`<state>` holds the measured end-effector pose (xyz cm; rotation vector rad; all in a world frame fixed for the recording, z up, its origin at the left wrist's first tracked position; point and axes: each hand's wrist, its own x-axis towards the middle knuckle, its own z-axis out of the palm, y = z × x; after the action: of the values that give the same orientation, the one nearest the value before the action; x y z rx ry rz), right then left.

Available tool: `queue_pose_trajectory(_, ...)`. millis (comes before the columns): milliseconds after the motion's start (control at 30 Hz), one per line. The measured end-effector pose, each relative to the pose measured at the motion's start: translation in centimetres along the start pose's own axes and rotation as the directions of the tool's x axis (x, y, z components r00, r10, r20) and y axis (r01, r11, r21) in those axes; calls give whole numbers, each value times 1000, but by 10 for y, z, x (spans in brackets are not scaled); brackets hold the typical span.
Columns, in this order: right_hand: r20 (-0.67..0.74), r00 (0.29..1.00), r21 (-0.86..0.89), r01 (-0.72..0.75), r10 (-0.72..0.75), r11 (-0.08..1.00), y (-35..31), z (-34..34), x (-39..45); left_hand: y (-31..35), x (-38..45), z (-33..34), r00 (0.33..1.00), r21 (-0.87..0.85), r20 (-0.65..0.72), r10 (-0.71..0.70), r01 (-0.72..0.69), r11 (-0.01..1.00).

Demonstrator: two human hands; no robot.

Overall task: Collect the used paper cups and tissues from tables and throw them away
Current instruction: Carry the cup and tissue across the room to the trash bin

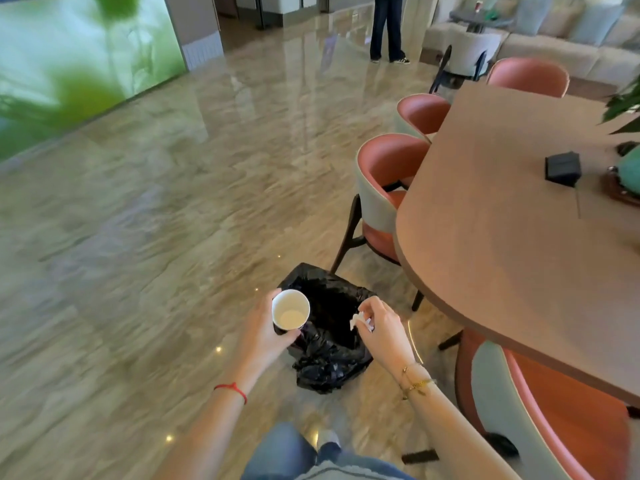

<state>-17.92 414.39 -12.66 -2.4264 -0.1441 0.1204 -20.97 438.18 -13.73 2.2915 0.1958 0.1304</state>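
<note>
Both hands are parked right over the bin bag (329, 327), which sits open on the floor (156, 209) just off the corner of the table (502, 220). Handy spot, since whatever gets cleared off the tabletop only has to travel a short way down. Left hand (261, 329) has its fingers and thumb wrapped round a paper cup (290, 309), held upright with the mouth facing up, so you can see straight in; looks basically empty, maybe a pale residue at the bottom, can't really tell. Keeping it level makes sense if there's a dribble left. It's above the bag's left rim, not inside yet. Right hand (379, 329) is pinching a crumpled tissue (360, 320) between fingertips and thumb, other fingers loosely curled, hanging over the bag's right side. So my read is both bits of rubbish are at the drop point and the next move is just letting go, though the cup sits close to the edge and could clip the rim and bounce onto the floor if released from there. The bag's mouth is slumped and wrinkly, so nudging things a bit more toward the middle seems smart. On the table there's a small black box (562, 168) and a plant (623, 105) at the far right, chairs (388, 188) tucked around it. No more cups on the part of the tabletop that's in view.
</note>
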Motion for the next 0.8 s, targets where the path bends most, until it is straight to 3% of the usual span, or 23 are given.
queue_pose_trajectory(300, 108, 973, -65, -198, 205, 978, 18, 37, 133, -43, 140, 44, 977, 6, 212, -24, 23, 1000)
queue_pose_trajectory(500, 128, 915, -82, -374, 382, 924, 23, 60, 173, -75, 209, 68, 911, 37, 412, -11, -5, 999)
queue_pose_trajectory(667, 61, 880, -47, -469, 471, 882, 16, 71, 179, -91, 250, 69, 847, 76, 530, 27, -80, 994)
queue_pose_trajectory(800, -31, 870, -32, -493, 493, 869, 7, 71, 174, -88, 271, 56, 832, 67, 550, 74, -132, 989)
